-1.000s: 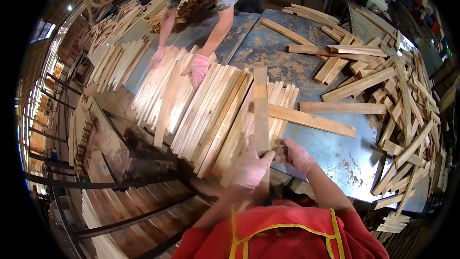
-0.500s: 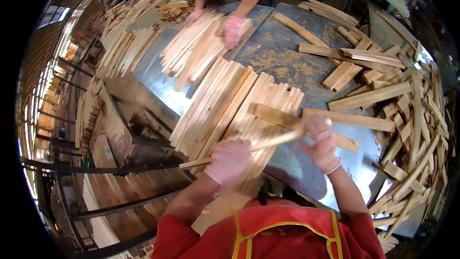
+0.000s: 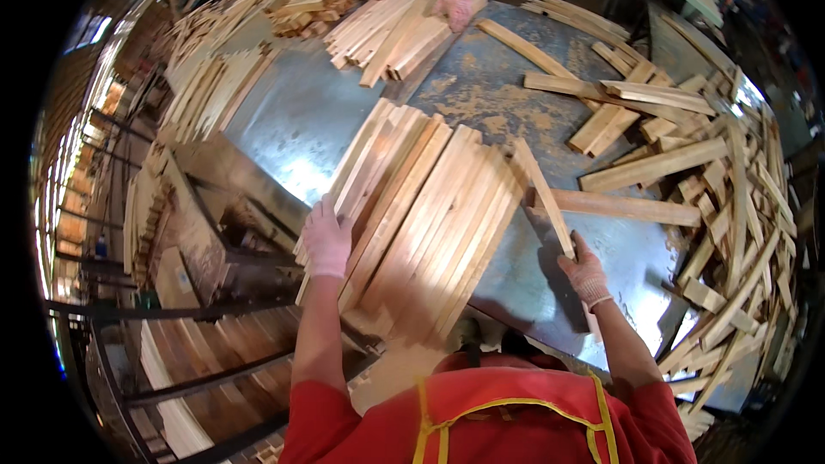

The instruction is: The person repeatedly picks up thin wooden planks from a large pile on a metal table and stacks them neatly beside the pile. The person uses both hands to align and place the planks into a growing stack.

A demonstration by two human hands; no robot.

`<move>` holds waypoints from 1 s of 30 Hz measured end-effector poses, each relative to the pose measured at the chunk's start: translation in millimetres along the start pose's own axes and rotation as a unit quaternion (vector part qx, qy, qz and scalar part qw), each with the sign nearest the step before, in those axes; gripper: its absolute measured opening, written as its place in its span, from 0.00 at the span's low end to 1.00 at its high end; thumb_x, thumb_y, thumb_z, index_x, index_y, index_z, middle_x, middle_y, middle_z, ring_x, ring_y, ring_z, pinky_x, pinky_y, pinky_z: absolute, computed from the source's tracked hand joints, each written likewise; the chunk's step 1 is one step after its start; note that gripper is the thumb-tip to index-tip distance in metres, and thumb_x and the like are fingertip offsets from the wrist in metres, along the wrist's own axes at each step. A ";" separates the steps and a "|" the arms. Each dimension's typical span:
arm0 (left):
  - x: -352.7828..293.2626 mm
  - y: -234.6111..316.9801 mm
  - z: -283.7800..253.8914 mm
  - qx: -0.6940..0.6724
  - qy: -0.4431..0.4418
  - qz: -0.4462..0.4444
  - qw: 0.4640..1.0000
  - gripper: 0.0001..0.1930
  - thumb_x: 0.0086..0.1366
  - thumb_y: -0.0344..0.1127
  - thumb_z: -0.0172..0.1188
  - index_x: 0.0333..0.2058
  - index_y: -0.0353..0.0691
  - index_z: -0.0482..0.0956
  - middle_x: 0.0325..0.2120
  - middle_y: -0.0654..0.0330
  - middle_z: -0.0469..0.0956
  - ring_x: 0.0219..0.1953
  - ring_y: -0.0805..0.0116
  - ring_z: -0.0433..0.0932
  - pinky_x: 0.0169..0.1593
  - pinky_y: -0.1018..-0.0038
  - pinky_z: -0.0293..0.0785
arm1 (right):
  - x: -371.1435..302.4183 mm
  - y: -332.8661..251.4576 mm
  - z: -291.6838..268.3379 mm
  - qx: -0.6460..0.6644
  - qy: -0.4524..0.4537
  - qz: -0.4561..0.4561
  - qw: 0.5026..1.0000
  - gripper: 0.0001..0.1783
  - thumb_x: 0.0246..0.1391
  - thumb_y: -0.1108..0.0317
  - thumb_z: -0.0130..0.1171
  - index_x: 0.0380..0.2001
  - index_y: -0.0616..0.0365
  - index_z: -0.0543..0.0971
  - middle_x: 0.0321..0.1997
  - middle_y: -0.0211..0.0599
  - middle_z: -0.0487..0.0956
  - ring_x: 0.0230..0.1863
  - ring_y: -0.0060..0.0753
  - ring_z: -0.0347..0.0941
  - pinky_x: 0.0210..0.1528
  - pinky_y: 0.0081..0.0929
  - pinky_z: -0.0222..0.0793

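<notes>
On the metal table in front of me lies a row of wooden strips (image 3: 447, 223), laid side by side. At its left edge rests my left hand (image 3: 326, 239), in a pale pinkish glove, with fingers stretched out against the outermost strips. My right hand (image 3: 584, 271), gloved too, is closed around one wooden strip (image 3: 545, 196). That strip stands tilted at the row's right side, its far end near the last strips. Just behind it lies a wider wooden board (image 3: 623, 206), pointing right.
Opposite me a co-worker's gloved hand (image 3: 455, 5) rests on another bundle of strips (image 3: 391, 34). A loose heap of wooden pieces (image 3: 730, 206) covers the right side. Sawdust lies on the metal table (image 3: 507, 103). At lower left is a dark metal rack (image 3: 206, 376) with boards.
My left hand has let go of the strip and moved left to the row's edge. My right hand has swung a strip upright beside the row. The co-worker's bundle has moved away from me.
</notes>
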State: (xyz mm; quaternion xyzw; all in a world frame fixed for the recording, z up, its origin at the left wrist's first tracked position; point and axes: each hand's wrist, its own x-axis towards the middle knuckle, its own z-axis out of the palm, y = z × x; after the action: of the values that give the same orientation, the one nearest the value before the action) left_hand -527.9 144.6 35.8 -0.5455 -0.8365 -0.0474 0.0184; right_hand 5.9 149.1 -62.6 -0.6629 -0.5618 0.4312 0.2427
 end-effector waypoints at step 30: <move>-321.2 -10.9 43.8 -0.405 -0.347 -0.293 0.794 0.17 0.66 0.43 0.69 0.47 0.37 0.82 0.42 0.52 0.82 0.44 0.58 0.82 0.50 0.68 0.76 | 49.0 5.5 -124.4 -0.146 0.006 -0.019 0.989 0.25 0.64 0.52 0.65 0.54 0.61 0.79 0.37 0.40 0.84 0.38 0.37 0.80 0.42 0.39 0.77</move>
State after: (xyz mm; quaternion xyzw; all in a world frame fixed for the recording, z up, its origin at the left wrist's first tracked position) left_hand -407.1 -148.0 -35.0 -0.2120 -0.8108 -0.1931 -0.5103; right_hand 113.7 214.7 -18.2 -0.6833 -0.6294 0.3361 0.1551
